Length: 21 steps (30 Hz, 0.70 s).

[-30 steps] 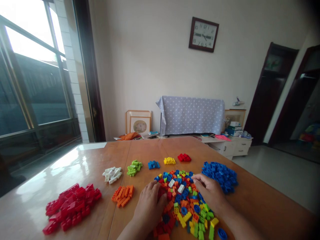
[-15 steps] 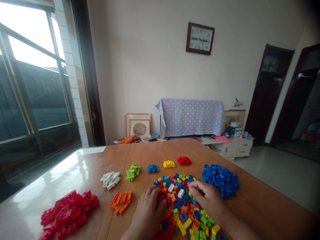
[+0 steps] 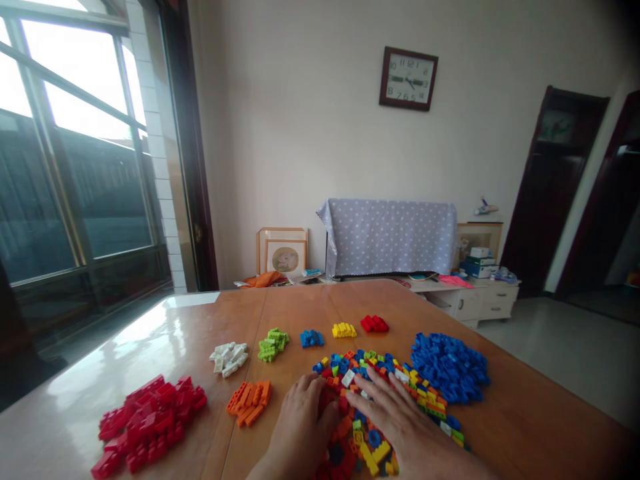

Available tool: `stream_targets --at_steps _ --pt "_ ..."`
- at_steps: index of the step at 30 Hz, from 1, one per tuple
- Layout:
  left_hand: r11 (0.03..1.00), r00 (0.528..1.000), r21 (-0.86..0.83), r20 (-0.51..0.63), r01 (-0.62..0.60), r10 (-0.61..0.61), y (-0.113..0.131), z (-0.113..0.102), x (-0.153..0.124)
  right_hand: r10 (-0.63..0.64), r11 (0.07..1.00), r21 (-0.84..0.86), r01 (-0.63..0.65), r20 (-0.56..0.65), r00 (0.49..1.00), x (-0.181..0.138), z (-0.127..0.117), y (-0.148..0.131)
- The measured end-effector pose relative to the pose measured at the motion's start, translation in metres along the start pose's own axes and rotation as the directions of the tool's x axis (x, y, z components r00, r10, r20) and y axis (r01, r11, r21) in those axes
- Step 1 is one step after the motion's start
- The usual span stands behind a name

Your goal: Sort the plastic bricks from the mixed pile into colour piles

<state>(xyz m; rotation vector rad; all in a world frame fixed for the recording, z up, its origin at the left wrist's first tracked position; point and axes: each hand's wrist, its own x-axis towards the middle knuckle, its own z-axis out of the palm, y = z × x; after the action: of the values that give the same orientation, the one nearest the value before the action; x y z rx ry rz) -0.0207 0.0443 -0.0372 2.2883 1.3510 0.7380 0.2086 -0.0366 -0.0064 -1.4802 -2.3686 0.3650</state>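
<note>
A mixed pile of toy building bricks [image 3: 373, 460] in red, blue, yellow, green, orange and white lies in front of me. At its left side my left hand [image 3: 303, 420] curls around red bricks [image 3: 327, 395], with the thumb on the near side; its palm hides part of them. My right hand [image 3: 395, 413] lies flat over the pile, fingers spread and pointing away, covering many pieces. A white brick [image 3: 349, 378] shows just beyond its fingers. No brick is visible in the right hand's grasp.
Sorted heaps lie around: red bricks [image 3: 150, 420], orange [image 3: 249, 403], white [image 3: 229, 359], green [image 3: 273, 344], blue [image 3: 312, 339], yellow [image 3: 345, 330], small red [image 3: 375, 324] and a large blue heap [image 3: 449, 367]. The wooden table [image 3: 295, 307] ends before a low cabinet [image 3: 487, 301].
My right hand has gone from bent fingers at the pile's right side to spread flat over its middle. The left hand stays curled at the left side. The view has shifted slightly left.
</note>
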Motion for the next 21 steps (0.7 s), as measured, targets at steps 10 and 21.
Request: stream_targets --at_steps 10,21 --pt "0.999 1.0 0.033 -0.006 -0.022 0.022 0.0 0.0 0.0 0.183 0.973 -0.099 -0.211 -0.231 0.956 0.009 0.018 0.03" --pt "0.999 1.0 0.046 0.028 -0.016 0.014 0.003 -0.004 0.0 0.203 0.973 0.007 -0.231 -0.502 0.84 0.013 0.013 0.057"
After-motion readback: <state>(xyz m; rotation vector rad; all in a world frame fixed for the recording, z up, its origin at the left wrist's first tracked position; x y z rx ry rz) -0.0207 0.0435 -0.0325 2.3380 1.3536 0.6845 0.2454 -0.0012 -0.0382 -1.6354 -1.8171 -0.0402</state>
